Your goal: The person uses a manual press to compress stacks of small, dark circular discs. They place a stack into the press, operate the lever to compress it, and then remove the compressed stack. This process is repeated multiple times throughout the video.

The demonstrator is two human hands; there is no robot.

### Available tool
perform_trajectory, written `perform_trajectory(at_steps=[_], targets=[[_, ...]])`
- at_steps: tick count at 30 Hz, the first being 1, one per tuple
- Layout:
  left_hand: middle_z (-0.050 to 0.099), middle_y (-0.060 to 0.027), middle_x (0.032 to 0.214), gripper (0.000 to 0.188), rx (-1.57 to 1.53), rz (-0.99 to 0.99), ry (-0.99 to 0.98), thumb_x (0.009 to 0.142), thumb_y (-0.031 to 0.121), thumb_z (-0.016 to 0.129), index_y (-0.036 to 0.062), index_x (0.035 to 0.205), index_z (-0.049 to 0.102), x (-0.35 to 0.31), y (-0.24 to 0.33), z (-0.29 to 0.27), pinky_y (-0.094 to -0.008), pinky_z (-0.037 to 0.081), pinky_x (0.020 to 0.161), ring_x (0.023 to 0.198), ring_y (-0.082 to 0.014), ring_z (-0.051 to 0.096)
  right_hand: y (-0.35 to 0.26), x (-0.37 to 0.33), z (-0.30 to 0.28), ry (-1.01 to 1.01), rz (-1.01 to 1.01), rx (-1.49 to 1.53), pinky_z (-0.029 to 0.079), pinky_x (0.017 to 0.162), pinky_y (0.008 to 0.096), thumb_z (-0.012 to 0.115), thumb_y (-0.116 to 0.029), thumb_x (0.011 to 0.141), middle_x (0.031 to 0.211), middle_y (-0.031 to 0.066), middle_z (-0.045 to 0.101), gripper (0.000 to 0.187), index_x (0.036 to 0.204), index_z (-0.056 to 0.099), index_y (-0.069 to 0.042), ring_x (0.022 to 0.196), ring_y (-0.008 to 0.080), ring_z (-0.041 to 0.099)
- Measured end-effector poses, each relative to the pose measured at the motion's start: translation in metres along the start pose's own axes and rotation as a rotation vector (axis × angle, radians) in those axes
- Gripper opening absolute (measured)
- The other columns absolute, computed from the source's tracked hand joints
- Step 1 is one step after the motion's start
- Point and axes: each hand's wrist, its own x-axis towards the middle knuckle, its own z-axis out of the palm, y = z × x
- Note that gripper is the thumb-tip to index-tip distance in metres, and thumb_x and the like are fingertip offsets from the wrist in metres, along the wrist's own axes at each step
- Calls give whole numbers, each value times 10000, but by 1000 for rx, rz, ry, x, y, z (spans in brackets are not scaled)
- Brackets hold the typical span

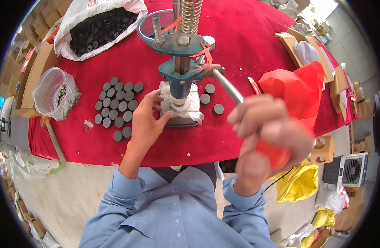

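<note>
A green hand press (179, 84) with a coiled spring stands over a base padded with white plastic wrapping (192, 111). Beneath its ram sits a pale round piece (180, 102), partly hidden. My left hand (146, 118) is beside the ram, thumb and fingers apart, with the thumb tip at the padding near that piece. Blurred by motion, my right hand (266, 136) is closed around the red grip of the press lever (229, 87). Several dark grey round discs (119, 95) lie left of the press. To its right are 3 similar discs (205, 98).
A white sack (68, 39) of black round parts lies at the far left. Nearer stand a clear plastic tub (47, 93) of small parts and a hammer (54, 138). Red bag material (297, 89), a red cutter knife (254, 85) and cardboard boxes (291, 43) are at right.
</note>
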Motion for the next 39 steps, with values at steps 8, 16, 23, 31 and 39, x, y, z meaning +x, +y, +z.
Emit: perform_trajectory(at_steps=[8,16,23,31,39], targets=[[726,-116,1127,621,-38,-115,52,787,0,847,-6,1349,584,-22,-6,-21,-281,558,765,848,-130,684,-4,-106,14,121,12,-82,586,787,469,747,-152,874,943,170,646,330,1100,508,-123,992,412,665],[731,-96,1162,672,-116,63,40,765,14,844,6,1382,576,12,6,22,-269,491,656,743,-117,611,10,9,-8,-55,-73,-62,569,750,381,728,-108,867,924,139,658,446,1259,534,-25,829,262,672],[722,-83,1037,665,-43,42,47,783,45,846,5,1389,574,0,14,22,-269,496,667,749,-112,602,39,80,11,122,446,25,563,769,278,660,-76,966,1156,150,701,418,1358,535,-1,954,160,696],[661,-118,1122,394,-157,61,-8,828,-50,775,-27,1210,683,-65,10,2,-276,559,720,831,-139,682,73,-66,-37,-167,647,-680,574,817,360,741,-111,909,1163,129,666,369,1261,660,-41,939,230,706],[643,-127,1098,386,-192,55,-41,845,7,802,-1,1212,682,-77,7,14,-310,585,684,795,-195,669,112,-94,-34,-275,636,-693,564,822,463,736,-53,892,1112,166,622,269,1155,682,-76,971,380,683]])
